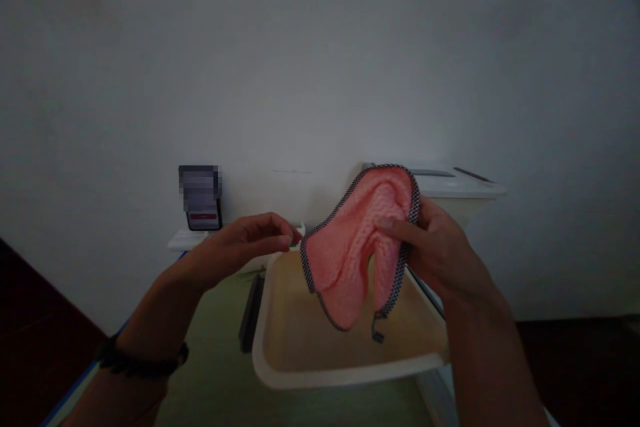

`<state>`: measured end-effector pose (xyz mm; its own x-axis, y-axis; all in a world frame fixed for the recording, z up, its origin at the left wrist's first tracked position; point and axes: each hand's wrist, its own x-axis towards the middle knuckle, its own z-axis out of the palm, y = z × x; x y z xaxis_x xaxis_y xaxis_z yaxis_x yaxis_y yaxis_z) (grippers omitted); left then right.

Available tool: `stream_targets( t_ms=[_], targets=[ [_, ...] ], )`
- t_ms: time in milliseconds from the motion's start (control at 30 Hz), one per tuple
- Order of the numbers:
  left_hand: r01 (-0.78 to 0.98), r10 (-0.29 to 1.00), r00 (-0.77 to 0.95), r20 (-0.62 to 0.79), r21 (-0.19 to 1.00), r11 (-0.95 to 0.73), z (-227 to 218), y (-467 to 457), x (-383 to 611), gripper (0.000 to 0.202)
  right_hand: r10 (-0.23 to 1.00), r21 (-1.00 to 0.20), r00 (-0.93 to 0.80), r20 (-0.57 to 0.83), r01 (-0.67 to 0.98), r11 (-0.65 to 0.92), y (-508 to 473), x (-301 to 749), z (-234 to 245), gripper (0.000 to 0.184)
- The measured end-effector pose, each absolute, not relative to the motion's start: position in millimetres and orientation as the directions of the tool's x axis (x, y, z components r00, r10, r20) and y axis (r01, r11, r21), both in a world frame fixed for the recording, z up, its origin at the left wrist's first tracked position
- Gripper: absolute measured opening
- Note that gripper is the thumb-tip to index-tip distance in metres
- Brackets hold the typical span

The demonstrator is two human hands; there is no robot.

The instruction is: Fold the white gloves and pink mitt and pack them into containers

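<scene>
A pink cloth (340,253) with a black-and-white checked border and a small hanging loop is held up over a cream plastic basin (310,377). My right hand (440,243) grips its right side, thumb in front and fingers behind, so the cloth bunches into folds there. At the cloth's left edge is my left hand (255,240), thumb and fingers drawn together in a pinch against the border. The exact grip at those left fingertips is partly hidden. Cloth folds cover part of the basin's inside.
Behind the cloth at the right stands a white lidded box (460,185) against the wall. A phone (203,200) leans upright on a white stand (187,240) at the left. Beneath the basin is a green tabletop (210,360); a dark object (251,313) lies by the basin's left side.
</scene>
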<state>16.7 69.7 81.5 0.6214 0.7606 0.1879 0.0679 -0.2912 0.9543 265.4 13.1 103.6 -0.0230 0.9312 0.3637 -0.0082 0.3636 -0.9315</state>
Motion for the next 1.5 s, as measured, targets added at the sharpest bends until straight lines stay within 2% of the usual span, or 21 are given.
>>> stream_targets(
  t_ms=[67,200,300,467,533,633,667,733,900,1033,1133,1233,1300,1367,1433,1500],
  targets=[
    [0.077,0.746,0.652,0.138,0.966,-0.246,82,69,18,0.008,0.926,-0.925,-0.026,0.378,0.022,0.378,13,264,104,0.024],
    [0.126,0.731,0.68,0.066,0.971,-0.204,82,66,23,0.03,0.919,-0.918,-0.069,0.387,0.058,0.391,12,263,104,0.029],
    [0.196,0.736,0.671,0.089,0.936,-0.293,80,66,24,0.045,0.92,-0.925,-0.109,0.376,0.02,0.38,8,265,104,0.026],
    [0.369,0.739,0.659,0.141,0.796,-0.481,82,63,23,0.07,0.917,-0.92,-0.08,0.391,-0.022,0.39,2,265,105,0.02],
    [0.337,0.677,0.729,0.101,0.808,-0.483,84,61,25,0.066,0.916,-0.916,-0.042,0.399,0.024,0.4,2,264,105,0.018],
    [0.278,0.584,0.811,0.041,0.852,-0.445,86,58,27,0.036,0.903,-0.9,-0.039,0.427,0.082,0.429,6,264,105,0.024],
    [0.283,0.587,0.809,0.032,0.854,-0.437,86,58,28,0.025,0.899,-0.894,-0.042,0.436,0.092,0.438,8,264,104,0.027],
    [0.282,0.628,0.776,0.051,0.863,-0.419,86,60,26,0.017,0.9,-0.895,-0.037,0.434,0.093,0.435,10,265,104,0.031],
    [0.052,0.82,0.529,0.219,0.956,-0.289,85,68,18,0.019,0.929,-0.926,0.005,0.37,0.077,0.369,12,270,105,0.021],
    [-0.142,0.926,0.301,0.228,0.971,-0.193,82,71,18,0.018,0.9,-0.877,-0.005,0.437,0.22,0.427,13,275,105,0.015],
    [-0.139,0.956,0.166,0.24,0.966,-0.218,84,69,23,0.021,0.873,-0.835,-0.007,0.488,0.286,0.469,15,274,104,0.024],
    [-0.111,0.968,0.102,0.23,0.969,-0.219,87,67,27,0.022,0.89,-0.864,0.06,0.453,0.277,0.421,18,270,102,0.021],
    [-0.144,0.967,0.166,0.193,0.975,-0.17,88,66,27,0.023,0.911,-0.901,0.108,0.398,0.233,0.366,19,268,101,0.024],
    [-0.186,0.935,0.318,0.159,0.977,-0.103,87,67,25,0.026,0.927,-0.934,0.151,0.342,0.165,0.318,21,266,99,0.028],
    [-0.217,0.879,0.448,0.161,0.974,-0.068,85,67,23,0.039,0.93,-0.951,0.201,0.307,0.1,0.292,21,265,98,0.029],
    [-0.234,0.85,0.494,0.184,0.969,-0.074,84,66,21,0.061,0.923,-0.956,0.253,0.291,0.04,0.29,22,264,98,0.029]
  ],
)
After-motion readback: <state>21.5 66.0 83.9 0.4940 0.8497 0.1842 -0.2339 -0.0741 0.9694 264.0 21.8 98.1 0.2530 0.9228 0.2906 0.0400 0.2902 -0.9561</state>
